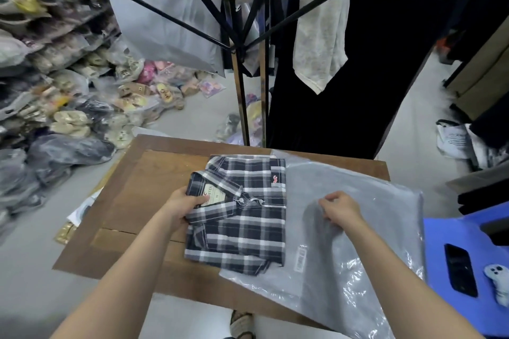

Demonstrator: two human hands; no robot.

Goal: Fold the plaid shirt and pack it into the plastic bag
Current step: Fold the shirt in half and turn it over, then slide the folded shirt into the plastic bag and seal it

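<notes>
The plaid shirt (242,217), navy and white, lies folded into a rectangle on the brown wooden table (132,195), collar to the left. My left hand (184,205) grips its left edge at the collar, thumb on the neck label. A grey translucent plastic bag (352,242) lies flat to the right of the shirt, its left edge meeting the shirt's right side. My right hand (341,209) pinches the bag's upper layer near that edge.
A blue plastic stool (440,256) at the right holds a black phone (460,270). A black clothes rack (242,44) with hanging garments stands behind the table. Piles of bagged goods (55,91) fill the left floor. A sandalled foot (242,325) shows below the table's near edge.
</notes>
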